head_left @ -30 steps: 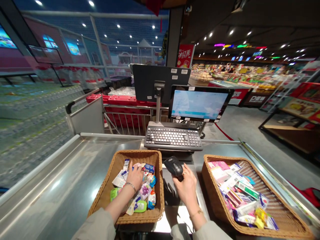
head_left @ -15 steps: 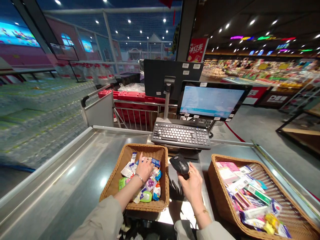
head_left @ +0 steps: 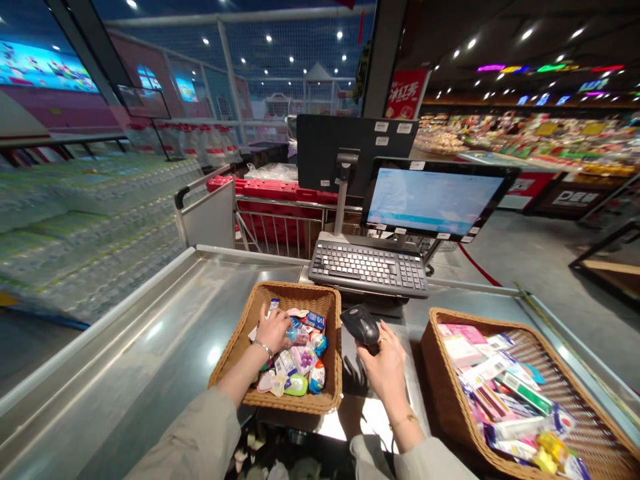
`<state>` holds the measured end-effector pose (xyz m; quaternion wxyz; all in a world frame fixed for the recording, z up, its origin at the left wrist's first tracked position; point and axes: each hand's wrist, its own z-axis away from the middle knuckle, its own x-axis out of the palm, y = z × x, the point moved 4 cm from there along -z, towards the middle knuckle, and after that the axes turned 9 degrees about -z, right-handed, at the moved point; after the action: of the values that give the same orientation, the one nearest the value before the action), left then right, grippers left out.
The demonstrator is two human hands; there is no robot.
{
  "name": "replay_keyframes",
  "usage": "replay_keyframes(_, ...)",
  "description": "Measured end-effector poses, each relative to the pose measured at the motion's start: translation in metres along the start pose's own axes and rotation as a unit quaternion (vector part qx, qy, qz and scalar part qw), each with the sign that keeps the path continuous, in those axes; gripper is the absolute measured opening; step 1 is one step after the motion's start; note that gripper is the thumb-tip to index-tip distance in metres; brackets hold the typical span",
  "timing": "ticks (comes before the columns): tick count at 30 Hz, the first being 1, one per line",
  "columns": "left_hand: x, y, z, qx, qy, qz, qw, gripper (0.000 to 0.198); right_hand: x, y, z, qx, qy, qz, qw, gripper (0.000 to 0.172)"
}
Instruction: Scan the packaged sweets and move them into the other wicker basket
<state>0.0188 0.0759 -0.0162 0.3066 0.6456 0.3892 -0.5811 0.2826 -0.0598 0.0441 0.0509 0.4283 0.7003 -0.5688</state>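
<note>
My left hand [head_left: 273,332] is inside the left wicker basket [head_left: 225,363], its fingers curled at a small blue-and-pink package [head_left: 299,335]. Part of that package is hidden by the hand. Around it lie small packaged goods, among them a blue box [head_left: 315,320], a pack with purple grapes [head_left: 304,360], a green-lidded item [head_left: 297,385] and a blue-and-white egg-shaped pack [head_left: 317,377]. Between the two baskets, my right hand [head_left: 386,360] grips a black handheld barcode scanner [head_left: 361,324], its head tilted toward the left basket.
A second wicker basket [head_left: 440,380] at the right holds several boxes and packets. Behind the scanner stand a keyboard [head_left: 370,267] and a lit monitor [head_left: 435,200]. The metal counter [head_left: 165,340] has a raised rim. A shopping cart [head_left: 280,223] stands beyond it.
My left hand has shifted left within the basket, and the blue-and-pink package now shows beside its fingers. The right hand still holds the scanner in nearly the same place. The view has turned slightly left.
</note>
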Motion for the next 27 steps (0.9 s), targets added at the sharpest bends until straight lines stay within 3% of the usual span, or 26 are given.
replay_keyframes(8,0.01,-0.001,0.007,-0.005,0.0,-0.022,1.0,0.019,-0.002,0.003,0.002,-0.02,0.009,0.002,1.0,0.022)
replay_keyframes(13,0.004,0.0,0.005,0.0,0.005,-0.019,1.0,0.016,-0.006,0.004,0.002,-0.034,0.017,0.008,0.999,0.021)
replay_keyframes(17,-0.011,0.004,0.0,0.0,0.025,-0.013,1.0,0.02,-0.01,0.005,0.001,-0.042,0.029,0.013,0.999,0.021)
replay_keyframes(27,-0.073,0.022,-0.018,-0.012,0.135,0.019,0.991,0.019,-0.023,0.006,-0.005,-0.053,0.04,-0.006,0.998,0.028)
